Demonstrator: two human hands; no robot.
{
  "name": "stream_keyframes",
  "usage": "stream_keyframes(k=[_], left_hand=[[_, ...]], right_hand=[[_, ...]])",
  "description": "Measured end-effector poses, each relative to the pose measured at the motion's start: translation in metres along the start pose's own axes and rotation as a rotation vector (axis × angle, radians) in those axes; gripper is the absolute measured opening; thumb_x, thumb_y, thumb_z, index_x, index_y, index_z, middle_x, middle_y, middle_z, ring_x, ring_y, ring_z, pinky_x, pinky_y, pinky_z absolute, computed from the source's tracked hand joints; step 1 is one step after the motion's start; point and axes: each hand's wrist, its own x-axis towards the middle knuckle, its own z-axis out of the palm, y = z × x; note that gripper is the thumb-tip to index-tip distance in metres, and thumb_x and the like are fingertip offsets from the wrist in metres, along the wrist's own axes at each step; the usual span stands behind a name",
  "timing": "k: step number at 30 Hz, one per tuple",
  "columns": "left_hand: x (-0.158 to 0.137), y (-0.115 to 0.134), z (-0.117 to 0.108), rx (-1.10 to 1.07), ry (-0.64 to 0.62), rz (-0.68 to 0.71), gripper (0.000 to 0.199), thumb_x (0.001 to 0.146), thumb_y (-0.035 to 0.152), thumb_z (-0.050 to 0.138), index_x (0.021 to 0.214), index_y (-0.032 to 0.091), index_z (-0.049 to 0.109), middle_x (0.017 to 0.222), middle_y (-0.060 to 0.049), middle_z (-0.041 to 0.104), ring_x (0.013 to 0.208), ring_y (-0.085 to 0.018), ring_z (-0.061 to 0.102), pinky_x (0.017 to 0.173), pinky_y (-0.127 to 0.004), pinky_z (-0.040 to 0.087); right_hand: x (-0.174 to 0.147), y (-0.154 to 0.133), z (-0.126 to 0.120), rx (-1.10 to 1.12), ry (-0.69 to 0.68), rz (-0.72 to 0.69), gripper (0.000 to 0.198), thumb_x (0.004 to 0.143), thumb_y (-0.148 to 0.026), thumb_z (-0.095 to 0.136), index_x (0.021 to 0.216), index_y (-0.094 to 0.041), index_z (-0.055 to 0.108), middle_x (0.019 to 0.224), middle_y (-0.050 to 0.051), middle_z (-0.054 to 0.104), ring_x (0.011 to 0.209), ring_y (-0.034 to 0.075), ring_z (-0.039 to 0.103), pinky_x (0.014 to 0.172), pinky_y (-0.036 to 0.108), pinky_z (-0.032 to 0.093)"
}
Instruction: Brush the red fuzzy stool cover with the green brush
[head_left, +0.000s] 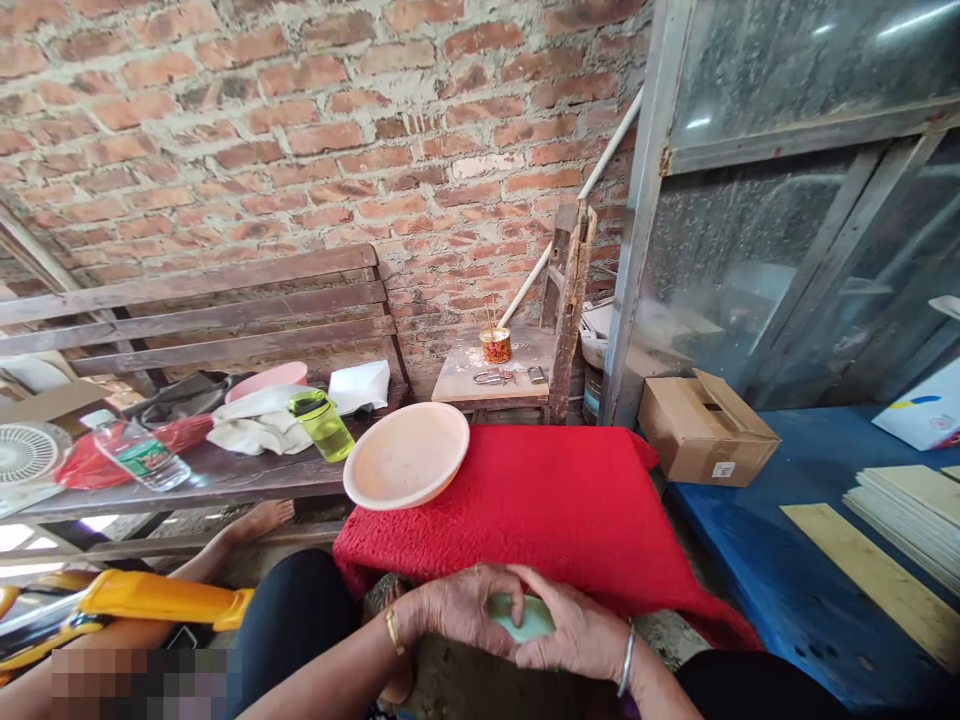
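Observation:
My left hand (474,612) and my right hand (564,622) meet at the near edge of a red cloth (555,500). Between them they hold a smooth, pale green object (529,620), rounded like a bar or lump. The fingers of both hands curl round it and hide its ends, so its exact kind cannot be made out. A shallow, pale pink basin (409,455) rests on the far left corner of the cloth, apart from my hands. Nothing shows inside it but faint specks.
On the left bench (255,480) lie a water bottle (142,458), a yellow-green cup (322,425) and white cloth (259,425). A decorated tin (496,346) stands on a chair. At right, a cardboard box (705,430) sits on a blue surface (750,560). Another person's bare foot (266,517) shows left.

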Motion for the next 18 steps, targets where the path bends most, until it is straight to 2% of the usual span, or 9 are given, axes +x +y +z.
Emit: stream_keyframes(k=[2,4,7,10,12,15,18], left_hand=[[-0.001,-0.008,0.000,-0.080,0.004,0.068,0.034,0.067,0.045,0.083,0.085,0.020,0.068,0.103,0.004,0.067,0.091,-0.015,0.061,0.079,-0.023,0.048],[-0.005,-0.017,-0.005,-0.086,0.030,0.130,0.039,0.072,0.054,0.079,0.089,0.020,0.069,0.110,0.000,0.067,0.097,-0.017,0.061,0.086,-0.026,0.049],[-0.018,-0.039,-0.022,0.089,0.237,0.168,0.039,0.087,0.056,0.065,0.108,0.023,0.070,0.124,-0.005,0.063,0.115,-0.020,0.058,0.102,-0.032,0.045],[-0.032,-0.076,-0.040,0.385,0.512,0.052,0.037,0.096,0.047,0.056,0.125,0.028,0.066,0.138,-0.006,0.058,0.128,-0.023,0.052,0.112,-0.037,0.040],[-0.039,-0.106,-0.048,0.560,0.616,-0.043,0.038,0.097,0.040,0.053,0.132,0.030,0.063,0.143,-0.006,0.055,0.132,-0.024,0.050,0.115,-0.040,0.039],[-0.042,-0.142,-0.050,0.720,0.660,-0.122,0.039,0.098,0.033,0.051,0.135,0.029,0.062,0.145,-0.007,0.055,0.134,-0.026,0.050,0.116,-0.044,0.037],[-0.040,-0.160,-0.043,0.786,0.686,-0.150,0.040,0.099,0.031,0.050,0.137,0.031,0.061,0.149,-0.006,0.052,0.138,-0.027,0.046,0.117,-0.047,0.034]], right_hand=[[0.004,0.001,0.003,-0.058,0.004,0.002,0.082,0.061,-0.029,0.081,0.139,-0.024,0.055,0.132,0.006,0.064,0.118,0.027,0.059,0.101,0.034,0.044],[0.008,0.004,0.007,-0.152,0.060,0.032,0.074,0.060,-0.021,0.078,0.132,-0.023,0.061,0.123,0.005,0.067,0.112,0.026,0.061,0.097,0.034,0.046],[0.014,0.012,0.012,-0.340,0.228,0.112,0.060,0.070,-0.024,0.072,0.129,-0.024,0.064,0.115,0.007,0.066,0.107,0.026,0.060,0.095,0.035,0.047],[0.024,0.019,0.017,-0.568,0.403,0.165,0.045,0.084,-0.031,0.064,0.129,-0.027,0.065,0.114,0.008,0.063,0.107,0.026,0.059,0.098,0.038,0.046],[0.033,0.022,0.022,-0.724,0.468,0.204,0.043,0.087,-0.035,0.063,0.129,-0.031,0.065,0.114,0.008,0.063,0.107,0.027,0.059,0.099,0.041,0.046],[0.033,0.029,0.021,-0.879,0.505,0.279,0.041,0.087,-0.039,0.063,0.128,-0.036,0.065,0.116,0.007,0.064,0.107,0.029,0.060,0.098,0.046,0.046],[0.002,0.052,-0.003,-0.929,0.567,0.395,0.041,0.090,-0.043,0.055,0.129,-0.035,0.065,0.115,0.008,0.065,0.104,0.029,0.063,0.094,0.045,0.049]])
